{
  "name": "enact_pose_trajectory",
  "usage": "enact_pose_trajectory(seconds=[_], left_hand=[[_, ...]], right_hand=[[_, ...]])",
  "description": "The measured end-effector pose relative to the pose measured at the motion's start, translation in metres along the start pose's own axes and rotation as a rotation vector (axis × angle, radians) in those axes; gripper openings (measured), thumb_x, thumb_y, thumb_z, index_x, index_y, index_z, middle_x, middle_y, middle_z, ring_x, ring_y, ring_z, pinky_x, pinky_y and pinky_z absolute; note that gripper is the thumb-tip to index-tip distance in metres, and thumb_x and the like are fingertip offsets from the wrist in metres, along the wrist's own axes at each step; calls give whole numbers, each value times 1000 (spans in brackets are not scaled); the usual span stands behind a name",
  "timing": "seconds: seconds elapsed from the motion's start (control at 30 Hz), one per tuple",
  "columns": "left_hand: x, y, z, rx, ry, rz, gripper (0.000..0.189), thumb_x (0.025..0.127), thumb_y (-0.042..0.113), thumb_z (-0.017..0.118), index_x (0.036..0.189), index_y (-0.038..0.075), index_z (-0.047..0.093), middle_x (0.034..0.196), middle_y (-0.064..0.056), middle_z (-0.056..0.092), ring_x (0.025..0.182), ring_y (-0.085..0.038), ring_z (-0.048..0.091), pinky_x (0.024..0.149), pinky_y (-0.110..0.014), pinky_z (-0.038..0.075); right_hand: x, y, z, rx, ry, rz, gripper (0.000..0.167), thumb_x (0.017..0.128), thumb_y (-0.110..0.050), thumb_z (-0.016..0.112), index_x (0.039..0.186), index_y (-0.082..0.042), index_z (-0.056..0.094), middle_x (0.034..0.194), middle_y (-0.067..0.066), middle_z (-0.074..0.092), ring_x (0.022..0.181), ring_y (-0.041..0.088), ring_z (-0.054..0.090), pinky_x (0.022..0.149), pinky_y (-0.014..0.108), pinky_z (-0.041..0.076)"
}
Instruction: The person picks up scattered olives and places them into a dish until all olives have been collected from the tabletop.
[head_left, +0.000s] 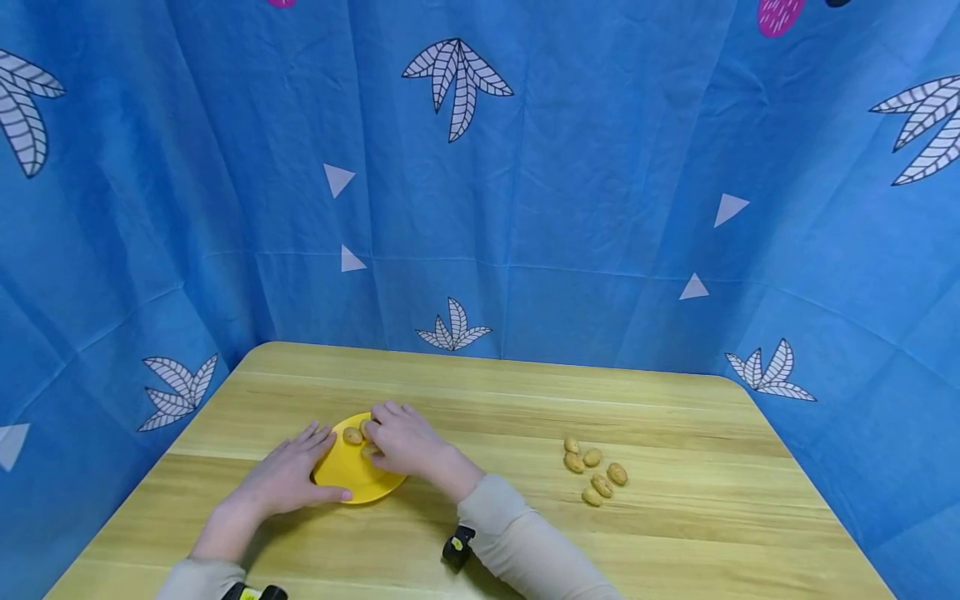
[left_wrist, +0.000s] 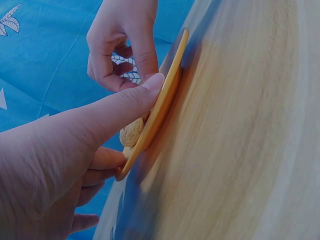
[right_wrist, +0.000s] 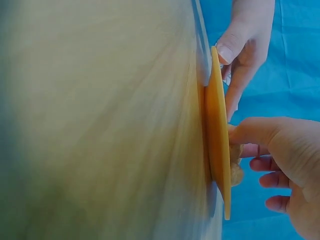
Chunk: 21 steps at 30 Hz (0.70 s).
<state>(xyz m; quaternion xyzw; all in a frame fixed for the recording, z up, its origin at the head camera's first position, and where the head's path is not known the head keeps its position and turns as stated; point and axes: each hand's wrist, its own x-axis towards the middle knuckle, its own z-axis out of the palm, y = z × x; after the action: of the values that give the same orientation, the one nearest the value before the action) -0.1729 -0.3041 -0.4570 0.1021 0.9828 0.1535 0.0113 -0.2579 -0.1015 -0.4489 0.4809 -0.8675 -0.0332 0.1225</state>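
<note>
A round yellow plate point(head_left: 358, 482) lies on the table at the left front. My left hand point(head_left: 291, 473) spans its left side, holding the rim between the thumb at the near edge and the fingers further round. My right hand point(head_left: 408, 442) reaches over the plate's far right part, thumb and index finger pinching a walnut point(right_wrist: 231, 131) low against the plate. Beside those fingers lie other tan, wrinkled walnuts point(head_left: 352, 436), one showing clearly under my left thumb as a walnut point(left_wrist: 131, 133) in the left wrist view. The right fingertips are partly hidden in the head view.
Several more walnuts point(head_left: 592, 457) lie loosely grouped on the wooden table point(head_left: 712, 500), to the right of my right forearm. A blue patterned curtain point(head_left: 585, 167) hangs behind the table and along both sides.
</note>
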Motion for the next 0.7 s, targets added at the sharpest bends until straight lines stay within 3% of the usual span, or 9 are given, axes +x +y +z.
enact_pose_trajectory(seconds=[0.7], left_hand=[[0,0,1,3,-24,-17,110,72,75,65,146,-3,39,154,-25,34,144,-46,27,110,-69,27]], right_hand=[[5,-2,3,0,38,58,16,93,-40,64,94,-25,61,90,-7,45,83,11,37,69,23,30]])
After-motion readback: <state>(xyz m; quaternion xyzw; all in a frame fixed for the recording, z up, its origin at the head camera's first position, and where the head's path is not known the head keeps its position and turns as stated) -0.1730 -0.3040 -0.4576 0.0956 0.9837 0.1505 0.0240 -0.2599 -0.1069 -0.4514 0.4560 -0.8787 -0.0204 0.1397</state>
